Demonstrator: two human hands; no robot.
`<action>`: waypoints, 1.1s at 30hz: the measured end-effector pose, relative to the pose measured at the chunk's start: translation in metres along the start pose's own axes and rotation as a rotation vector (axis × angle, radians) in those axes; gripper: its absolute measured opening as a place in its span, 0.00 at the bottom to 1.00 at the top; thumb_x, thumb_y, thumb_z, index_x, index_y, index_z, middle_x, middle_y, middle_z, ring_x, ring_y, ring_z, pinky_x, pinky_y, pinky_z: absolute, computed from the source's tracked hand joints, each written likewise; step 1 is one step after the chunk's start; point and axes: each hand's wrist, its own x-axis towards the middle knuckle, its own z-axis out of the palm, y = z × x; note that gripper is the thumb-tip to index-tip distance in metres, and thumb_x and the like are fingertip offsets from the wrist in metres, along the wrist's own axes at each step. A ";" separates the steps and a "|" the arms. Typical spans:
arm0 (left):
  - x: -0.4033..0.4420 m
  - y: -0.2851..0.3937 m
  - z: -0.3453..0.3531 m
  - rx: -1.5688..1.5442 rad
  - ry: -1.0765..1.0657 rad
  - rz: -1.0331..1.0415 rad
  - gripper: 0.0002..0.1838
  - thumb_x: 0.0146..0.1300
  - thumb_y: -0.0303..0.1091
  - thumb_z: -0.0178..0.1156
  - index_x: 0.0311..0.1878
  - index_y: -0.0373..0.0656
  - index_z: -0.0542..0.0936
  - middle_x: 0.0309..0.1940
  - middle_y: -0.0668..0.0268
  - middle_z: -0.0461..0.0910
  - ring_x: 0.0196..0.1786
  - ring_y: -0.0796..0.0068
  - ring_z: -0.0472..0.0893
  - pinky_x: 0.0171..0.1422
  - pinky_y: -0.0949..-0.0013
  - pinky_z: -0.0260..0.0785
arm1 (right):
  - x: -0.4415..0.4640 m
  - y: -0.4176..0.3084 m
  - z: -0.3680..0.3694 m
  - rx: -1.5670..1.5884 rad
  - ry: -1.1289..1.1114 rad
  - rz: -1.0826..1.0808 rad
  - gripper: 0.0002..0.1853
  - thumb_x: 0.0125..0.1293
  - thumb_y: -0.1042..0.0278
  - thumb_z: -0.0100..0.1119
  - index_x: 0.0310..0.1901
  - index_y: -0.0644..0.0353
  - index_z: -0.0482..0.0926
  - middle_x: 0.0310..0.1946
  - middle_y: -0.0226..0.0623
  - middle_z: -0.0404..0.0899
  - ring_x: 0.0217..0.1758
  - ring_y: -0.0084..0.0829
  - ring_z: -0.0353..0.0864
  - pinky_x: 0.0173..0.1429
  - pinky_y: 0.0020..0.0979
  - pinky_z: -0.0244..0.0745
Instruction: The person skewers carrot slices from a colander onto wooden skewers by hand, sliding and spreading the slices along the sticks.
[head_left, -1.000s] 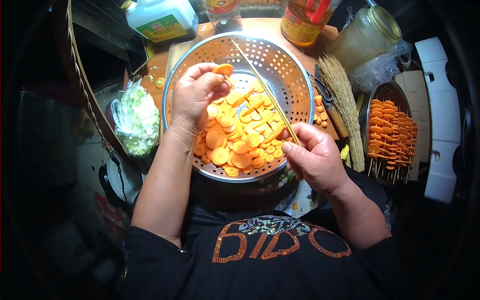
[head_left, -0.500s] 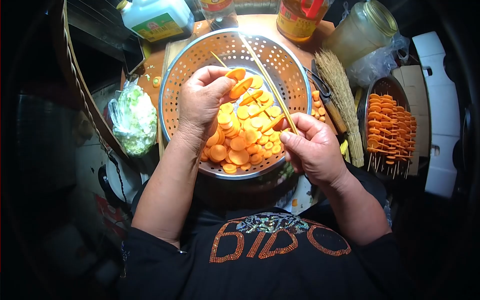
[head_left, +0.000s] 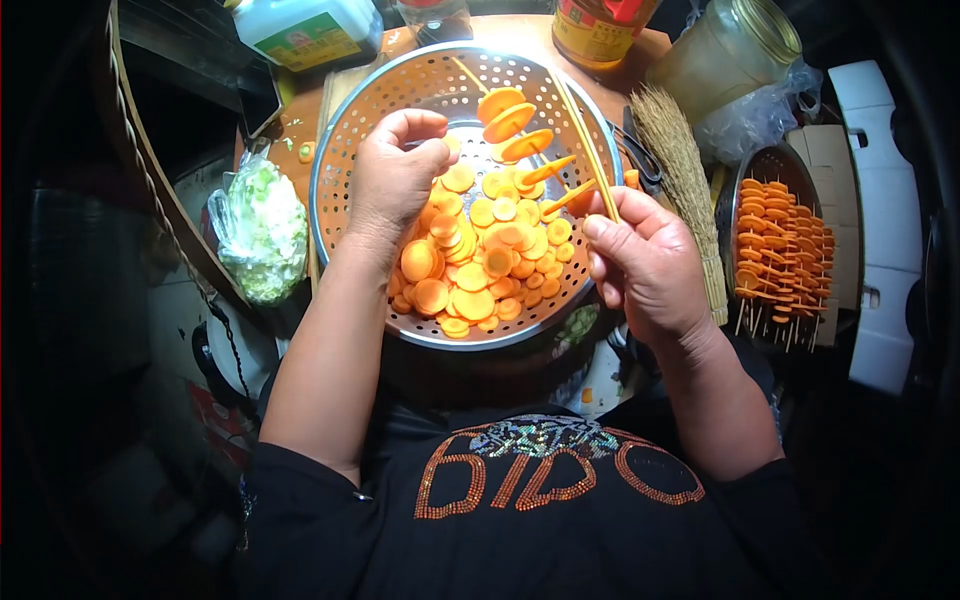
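Observation:
Bamboo skewers (head_left: 583,137) are pinched in my right hand (head_left: 650,255), at the colander's right rim. One skewer slants up and left, with several carrot slices (head_left: 511,122) threaded apart along it. My left hand (head_left: 398,180) is over the colander's left side, off the skewer, with thumb and forefinger curled together. An orange edge shows by its thumb tip; whether that slice is held is unclear. Below both hands, loose carrot rounds (head_left: 473,277) lie heaped in the perforated metal colander (head_left: 345,125).
A bag of chopped greens (head_left: 262,230) sits left. Behind stand a white jug (head_left: 305,30), an oil bottle (head_left: 597,35) and a jar (head_left: 725,60). To the right are a straw brush (head_left: 680,170) and a basket of finished carrot skewers (head_left: 780,245).
The loaded skewer has risen and now shows more spread-out slices. My left hand has come off it, leftward. My right hand has shifted slightly right and up with the skewers.

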 end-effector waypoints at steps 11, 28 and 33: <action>0.014 -0.051 0.013 1.263 -0.076 0.148 0.22 0.51 0.33 0.64 0.51 0.40 0.76 0.45 0.51 0.77 0.47 0.55 0.79 0.54 0.60 0.70 | -0.002 -0.001 -0.004 0.059 -0.011 0.008 0.08 0.65 0.70 0.54 0.44 0.62 0.72 0.25 0.24 0.72 0.22 0.12 0.70 0.18 0.13 0.63; 0.027 0.001 -0.029 -0.383 0.022 -0.213 0.10 0.58 0.25 0.58 0.44 0.38 0.72 0.34 0.60 0.79 0.31 0.73 0.81 0.35 0.73 0.78 | -0.005 0.005 0.002 -0.085 -0.143 0.106 0.07 0.66 0.71 0.53 0.43 0.61 0.72 0.18 0.22 0.70 0.15 0.11 0.63 0.18 0.15 0.56; 0.022 0.005 -0.037 -0.440 0.102 -0.213 0.09 0.58 0.24 0.55 0.43 0.38 0.73 0.34 0.61 0.78 0.32 0.71 0.81 0.37 0.70 0.78 | -0.005 0.007 0.006 -0.106 -0.159 0.108 0.08 0.66 0.72 0.53 0.44 0.63 0.73 0.18 0.23 0.71 0.15 0.11 0.65 0.19 0.16 0.59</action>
